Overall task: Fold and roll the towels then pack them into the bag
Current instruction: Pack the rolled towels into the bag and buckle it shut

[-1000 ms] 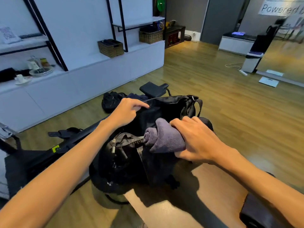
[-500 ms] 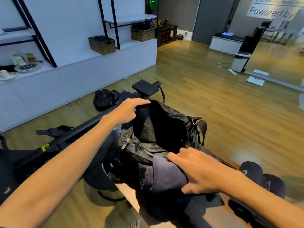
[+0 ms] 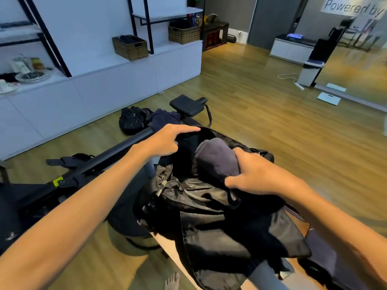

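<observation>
Fingers of the right hand (image 3: pixel 258 174) curl round a rolled grey towel (image 3: pixel 216 156), its far end poking into the open mouth of the black bag (image 3: pixel 209 208); the left hand (image 3: pixel 165 140) pinches the bag's far rim, holding it up; beyond lie a dark backpack (image 3: pixel 133 120) and two wicker baskets (image 3: pixel 130 47).

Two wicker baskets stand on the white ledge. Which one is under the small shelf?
The farther basket, right of the black post and near the ledge's end, under the shelf. The nearer basket stands left of the post.
</observation>
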